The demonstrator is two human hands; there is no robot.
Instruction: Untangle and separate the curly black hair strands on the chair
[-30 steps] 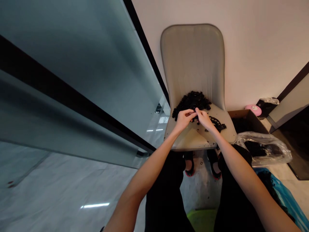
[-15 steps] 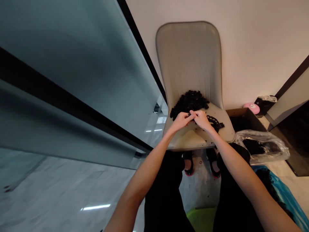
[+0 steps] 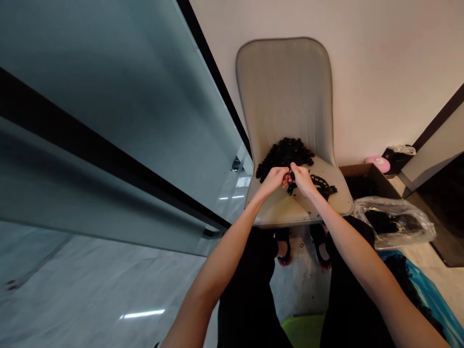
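Observation:
My left hand [image 3: 276,180] and my right hand [image 3: 301,179] meet above the seat of a grey padded chair [image 3: 284,87]. Between their fingers is a small black piece [image 3: 291,187], part of which hangs below the fingertips; its kind is too small to make out. Both hands have their fingers closed on it. Just behind them lies a heap of small black pieces [image 3: 286,152]. Close to my right wrist rests a curved black part with a row of openings [image 3: 321,183]. Black crumbs are scattered over the seat.
Right of the chair stand a cardboard box [image 3: 386,182] with black contents, a clear plastic bag [image 3: 416,229] of black pieces and a blue bag [image 3: 431,285]. A pink round object [image 3: 377,163] sits behind. A glass partition [image 3: 145,106] rises on the left.
My hands have shifted from fingers folded together to a pinch, with the right thumb raised. The black piece now shows below the fingers. The view has tilted slightly.

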